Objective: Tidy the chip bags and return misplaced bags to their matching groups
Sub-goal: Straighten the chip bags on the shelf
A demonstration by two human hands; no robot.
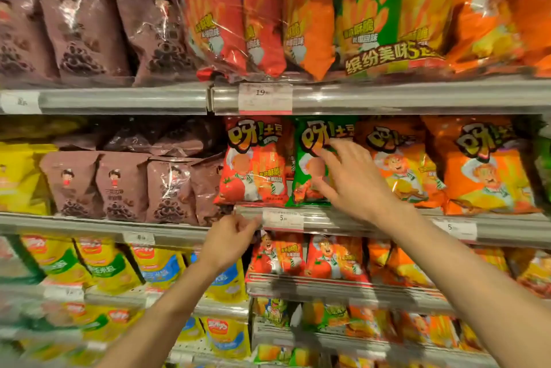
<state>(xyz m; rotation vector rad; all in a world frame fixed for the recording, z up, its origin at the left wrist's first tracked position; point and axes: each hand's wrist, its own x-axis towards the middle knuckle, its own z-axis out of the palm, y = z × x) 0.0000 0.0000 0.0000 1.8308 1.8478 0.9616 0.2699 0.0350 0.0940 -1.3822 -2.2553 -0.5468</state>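
Observation:
On the middle shelf a green chip bag [307, 159] stands upright between a red bag [256, 162] on its left and orange bags [399, 162] on its right. My right hand [348, 180] lies spread over the green bag's right side, fingers apart and touching its front. It holds nothing that I can see. My left hand [231, 238] hovers lower, in front of the middle shelf's rail [328, 220], fingers loosely curled with nothing in them, beside a white price tag [282, 218].
Brown snack bags [125, 186] fill the middle shelf's left half, with yellow bags [18, 177] at the far left. A large multipack [322, 16] sits on the top shelf. Below are yellow bags [107, 263] and red and orange bags [334, 257].

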